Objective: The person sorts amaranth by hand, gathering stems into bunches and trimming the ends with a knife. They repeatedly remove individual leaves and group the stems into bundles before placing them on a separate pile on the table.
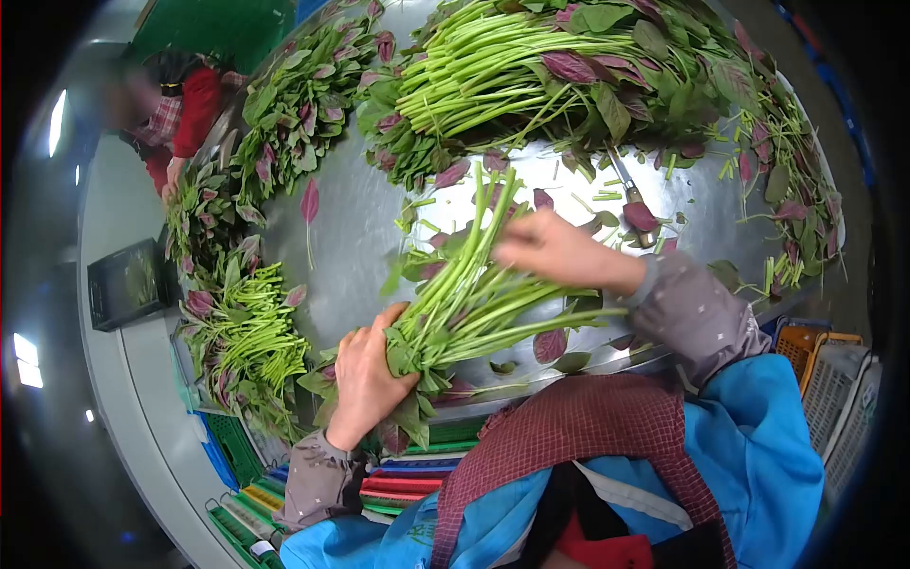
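My left hand (365,375) is wrapped round the leafy end of a bunch of leafy greens (455,299), with long pale-green stems fanning up and to the right. Some leaves in the bunch are green, others purple. Over the stems is my right hand (550,248), blurred, its fingers curled together; what they pinch, if anything, is hidden. A knife (629,194) lies on the metal table (346,242) beyond my right hand, a purple leaf across its handle. Cut stem bits and loose leaves lie around it.
A large heap of the same greens (531,71) covers the far side. More piles (256,327) line the left edge, near a black crate (128,284). Another person's red sleeve (197,109) shows at the upper left. Stacked plastic crates (839,379) stand at the right.
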`<state>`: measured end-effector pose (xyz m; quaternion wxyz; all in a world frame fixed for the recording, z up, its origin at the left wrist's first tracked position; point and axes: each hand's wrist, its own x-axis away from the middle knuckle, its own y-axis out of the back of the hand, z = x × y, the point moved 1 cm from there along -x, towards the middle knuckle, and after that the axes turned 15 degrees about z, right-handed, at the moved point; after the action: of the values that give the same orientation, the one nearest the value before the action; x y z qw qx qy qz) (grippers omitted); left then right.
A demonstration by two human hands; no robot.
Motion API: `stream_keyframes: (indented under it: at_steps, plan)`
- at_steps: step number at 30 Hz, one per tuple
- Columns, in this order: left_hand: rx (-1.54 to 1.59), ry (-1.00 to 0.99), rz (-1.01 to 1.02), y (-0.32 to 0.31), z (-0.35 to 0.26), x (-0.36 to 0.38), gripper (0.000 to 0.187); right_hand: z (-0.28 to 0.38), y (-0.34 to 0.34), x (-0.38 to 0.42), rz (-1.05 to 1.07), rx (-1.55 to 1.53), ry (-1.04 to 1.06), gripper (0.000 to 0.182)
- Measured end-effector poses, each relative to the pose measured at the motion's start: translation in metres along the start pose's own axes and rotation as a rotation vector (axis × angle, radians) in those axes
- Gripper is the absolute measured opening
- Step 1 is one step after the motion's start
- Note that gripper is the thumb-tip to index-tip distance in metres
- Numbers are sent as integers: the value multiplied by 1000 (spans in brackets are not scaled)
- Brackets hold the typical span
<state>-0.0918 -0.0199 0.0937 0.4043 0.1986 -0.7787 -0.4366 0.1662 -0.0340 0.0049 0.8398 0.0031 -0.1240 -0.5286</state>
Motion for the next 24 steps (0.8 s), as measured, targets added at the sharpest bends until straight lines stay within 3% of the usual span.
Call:
stream_keyframes:
  at_steps: [1, 2, 3, 5, 7, 8, 9, 10, 11, 13, 14, 15, 17, 19, 21, 22, 23, 24]
  plan:
    - [28, 33, 0, -1, 5, 3, 71, -9, 11, 3, -80, -322, -24, 45]
    - [61, 43, 21, -1, 12, 4, 71, -9, 39, 16, -168, -277, -61, 45]
    - [68, 58, 16, 1, 17, 6, 71, -28, 63, 29, -222, -546, -109, 40]
    - [305, 128, 37, 2, 25, 10, 68, -19, 84, 61, -114, -545, -227, 35]
    - [319, 132, 4, 0, 32, 9, 65, -57, 78, 66, 85, -285, -330, 34]
    - [376, 125, -2, 0, 31, 7, 65, -57, 64, 72, 135, -115, -198, 39]
    - [432, 115, -6, 0, 30, 4, 65, -59, 59, 68, 325, 110, -480, 49]
    - [480, 131, 17, -2, 28, 0, 66, -64, 36, 62, 260, 141, -180, 59]
    - [476, 125, 20, -6, 27, -3, 66, -62, 12, 49, 405, -287, -171, 68]
    - [680, 108, 62, -17, 24, -10, 66, -83, -49, 17, 363, -498, -16, 81]
    - [738, 98, 85, -18, 16, -12, 64, -50, -60, 10, 375, -592, -113, 78]
    - [849, 89, 110, -20, 8, -14, 62, -21, -74, 7, 242, -766, 179, 60]
    - [897, 68, 181, -26, 8, -15, 59, -10, -63, -2, 445, -594, 99, 40]
    - [1023, 75, 245, -25, 9, -12, 57, -3, -36, 10, 288, -508, -15, 28]
    - [1163, 84, 301, -25, 12, -8, 55, -26, 10, 25, 215, -1036, 413, 19]
    - [1280, 166, 317, -26, 16, -4, 54, -3, 29, 41, -467, -1209, 107, 9]
    - [1393, 247, 333, -26, 20, -1, 53, -22, 63, 61, -233, -1233, 278, 8]
    - [1414, 263, 330, -29, 26, 0, 54, -24, 78, 73, -132, -1104, 308, 10]
